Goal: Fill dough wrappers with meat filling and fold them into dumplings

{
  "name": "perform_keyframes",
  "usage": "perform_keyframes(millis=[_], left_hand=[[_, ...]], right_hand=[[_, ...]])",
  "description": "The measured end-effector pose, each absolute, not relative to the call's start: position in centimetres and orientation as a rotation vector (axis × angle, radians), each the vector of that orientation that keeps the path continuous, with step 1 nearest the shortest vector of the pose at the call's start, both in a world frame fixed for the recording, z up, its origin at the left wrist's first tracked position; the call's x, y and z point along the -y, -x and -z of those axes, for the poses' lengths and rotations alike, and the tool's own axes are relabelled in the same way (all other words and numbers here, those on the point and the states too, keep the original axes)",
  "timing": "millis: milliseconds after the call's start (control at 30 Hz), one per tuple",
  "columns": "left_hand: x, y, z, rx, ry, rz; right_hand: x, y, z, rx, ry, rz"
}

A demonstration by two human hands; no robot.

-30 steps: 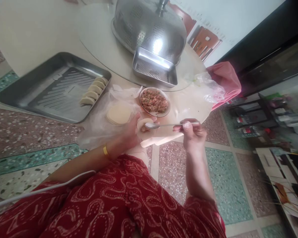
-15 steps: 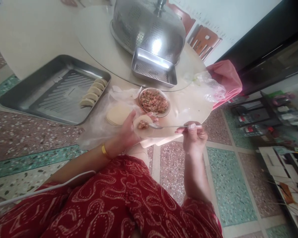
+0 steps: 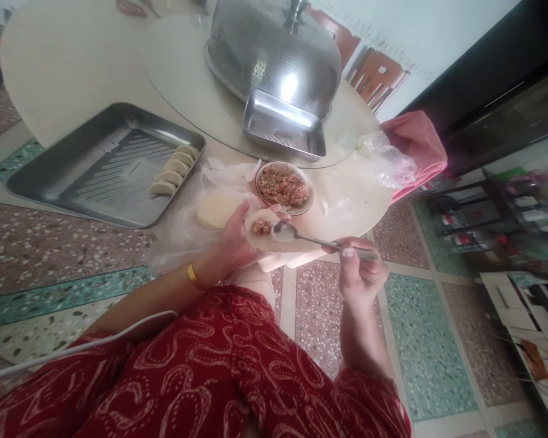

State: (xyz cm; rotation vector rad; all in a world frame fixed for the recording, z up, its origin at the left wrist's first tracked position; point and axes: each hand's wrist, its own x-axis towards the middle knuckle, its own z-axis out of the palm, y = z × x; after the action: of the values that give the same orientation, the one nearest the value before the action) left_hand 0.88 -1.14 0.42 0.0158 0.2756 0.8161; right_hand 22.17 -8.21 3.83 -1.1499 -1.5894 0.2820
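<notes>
Head view | left hand [image 3: 235, 240] cups round pale dough wrapper [image 3: 261, 234] with meat filling [image 3: 261, 226], frame centre | right hand [image 3: 360, 267] pinches steel spoon [image 3: 296, 234], now emptied and drawn just beside wrapper | filling deposited.

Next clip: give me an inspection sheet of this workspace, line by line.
Surface: round table with turntable.
Job's things: wrapper with filling; spoon; filling bowl; wrapper stack; four dumplings in tray.
Clutter: perforated dome cover, small tray, plastic bags.
Hands: left hand cups wrapper; right hand grips spoon.
Cables: white cord across lap.
Surroundings: terrazzo floor, chair, dark cabinet.
</notes>
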Motion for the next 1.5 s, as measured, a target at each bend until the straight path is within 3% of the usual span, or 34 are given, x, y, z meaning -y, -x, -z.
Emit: perform_keyframes(millis=[867, 1367, 1500], left_hand=[[0.6, -1.0, 0.1, -0.36, -0.084, -0.772], [1.1, -1.6, -1.4, -0.459, -0.061, -0.947], [1.0, -1.7, -1.7, -0.47, -0.02, -0.933]], right_hand=[[7.1, -22.1, -4.5, 2.063, 0.657, -0.16], [8.1, -20.8, -3.3, 1.916, 0.932, 0.046], [8.4, -21.0, -3.4, 1.871, 0.926, -0.06]])
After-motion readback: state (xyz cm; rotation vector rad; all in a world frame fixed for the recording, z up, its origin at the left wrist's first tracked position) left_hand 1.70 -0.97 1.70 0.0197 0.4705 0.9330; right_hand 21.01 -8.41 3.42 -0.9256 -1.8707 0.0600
